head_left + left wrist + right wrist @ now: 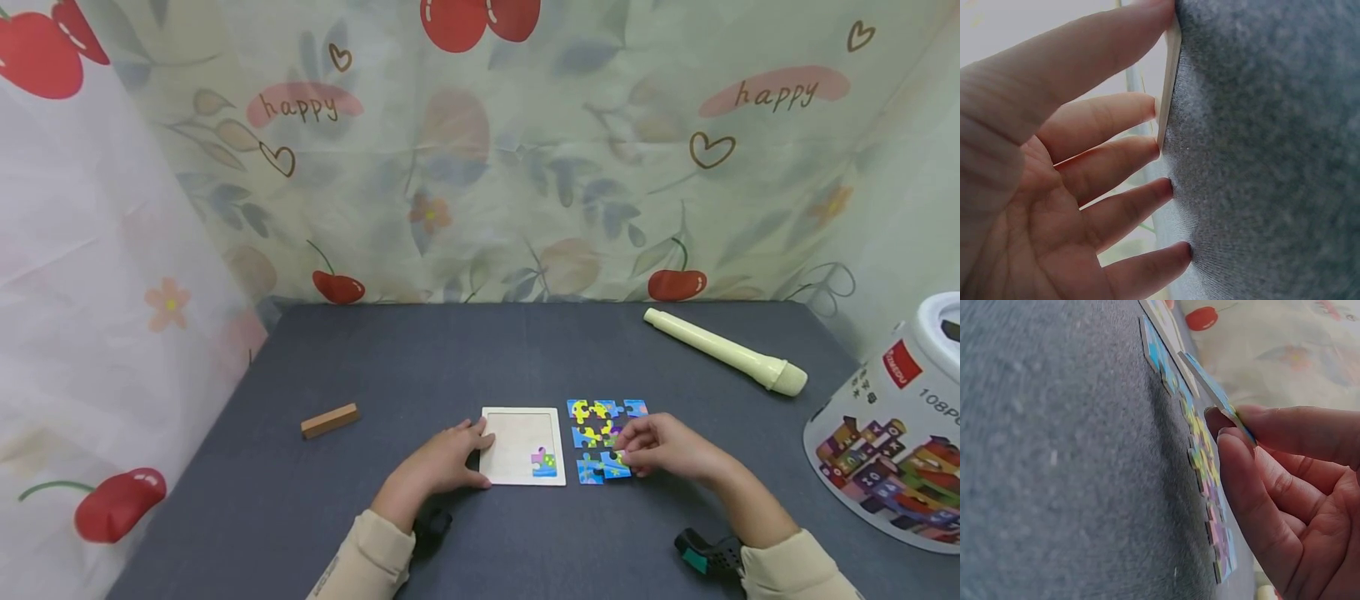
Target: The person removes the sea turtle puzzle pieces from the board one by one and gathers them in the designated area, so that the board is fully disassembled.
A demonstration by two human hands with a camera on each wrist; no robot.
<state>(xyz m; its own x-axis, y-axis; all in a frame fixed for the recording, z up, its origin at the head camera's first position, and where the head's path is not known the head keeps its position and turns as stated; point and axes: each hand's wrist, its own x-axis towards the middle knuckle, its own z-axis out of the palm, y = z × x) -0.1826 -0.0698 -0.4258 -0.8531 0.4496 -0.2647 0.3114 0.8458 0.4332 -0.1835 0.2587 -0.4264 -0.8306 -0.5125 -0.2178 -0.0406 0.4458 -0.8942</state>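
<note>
A pale wooden puzzle frame (517, 442) lies on the dark table, with one joined pink, green and blue puzzle piece (543, 463) in its lower right corner. My left hand (444, 460) rests at the frame's left side, fingers spread and thumb at its lower left corner. In the left wrist view the fingertips (1159, 145) touch its edge and the cloth. To the right, my right hand (666, 448) pinches a blue puzzle piece (1213, 387) between thumb and fingers, raised above the table. Several loose puzzle pieces (588, 468) lie in rows beside the frame.
A wooden block (330, 421) lies at the left. At the back right is a cream microphone-shaped stick (723, 350). A large white printed tub (892, 433) stands at the right edge. Patterned cloth (510, 167) hangs behind the table.
</note>
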